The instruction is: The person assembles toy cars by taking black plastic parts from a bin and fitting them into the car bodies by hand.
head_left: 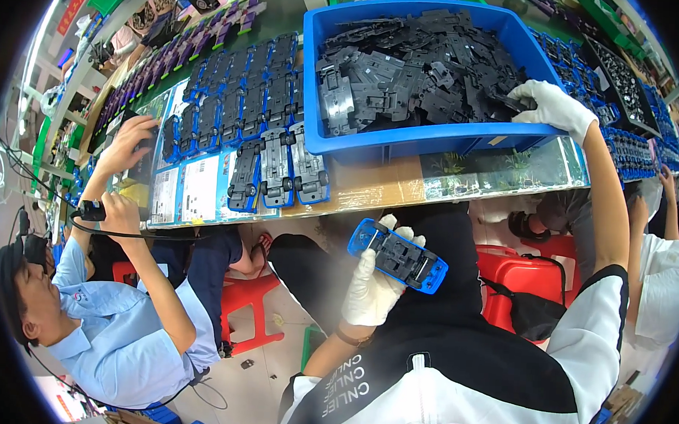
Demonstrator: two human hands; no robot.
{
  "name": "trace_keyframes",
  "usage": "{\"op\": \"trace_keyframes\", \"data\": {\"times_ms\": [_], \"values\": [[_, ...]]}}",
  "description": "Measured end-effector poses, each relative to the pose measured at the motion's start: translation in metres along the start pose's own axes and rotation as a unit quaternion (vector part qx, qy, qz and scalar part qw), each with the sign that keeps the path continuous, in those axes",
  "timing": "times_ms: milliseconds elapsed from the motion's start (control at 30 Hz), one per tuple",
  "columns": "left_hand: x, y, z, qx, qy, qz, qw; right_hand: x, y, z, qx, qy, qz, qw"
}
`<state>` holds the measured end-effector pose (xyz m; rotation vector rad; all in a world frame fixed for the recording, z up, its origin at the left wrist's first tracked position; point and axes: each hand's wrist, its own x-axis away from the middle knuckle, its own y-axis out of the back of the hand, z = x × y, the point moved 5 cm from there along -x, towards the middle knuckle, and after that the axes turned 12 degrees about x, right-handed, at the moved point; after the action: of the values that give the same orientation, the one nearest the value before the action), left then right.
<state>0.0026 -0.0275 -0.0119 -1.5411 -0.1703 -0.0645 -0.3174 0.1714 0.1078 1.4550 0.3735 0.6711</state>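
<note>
My left hand, in a white glove, holds a toy car with a blue body in front of my lap. Its black underside faces up, and my fingers wrap round its edges. Over the right side of a large blue bin, my right hand, also gloved, reaches in with thumb and fingers apart. Its fingertips are at a heap of black plastic chassis plates; whether they touch one is not clear.
Upturned toy cars stand in rows left of the bin on the workbench. At my left a co-worker in light blue holds a small black device. Red stools stand below; more blue car parts lie at right.
</note>
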Motion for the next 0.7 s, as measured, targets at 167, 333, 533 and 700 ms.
{"op": "trace_keyframes", "data": {"times_ms": [167, 333, 533, 700], "values": [[0.001, 0.002, 0.003, -0.014, 0.009, -0.013, 1.0, 0.015, 0.012, 0.012, 0.007, 0.014, -0.138, 0.99], [-0.003, -0.002, 0.002, -0.011, -0.001, -0.014, 1.0, 0.052, 0.028, 0.064, 0.095, 0.072, -0.307, 0.944], [-0.015, -0.01, 0.008, -0.042, -0.037, 0.021, 0.998, 0.11, 0.002, 0.159, 0.019, 0.086, -0.335, 0.938], [-0.022, -0.019, 0.012, -0.094, -0.091, 0.012, 0.991, 0.131, -0.047, 0.211, -0.047, 0.144, -0.32, 0.935]]}}
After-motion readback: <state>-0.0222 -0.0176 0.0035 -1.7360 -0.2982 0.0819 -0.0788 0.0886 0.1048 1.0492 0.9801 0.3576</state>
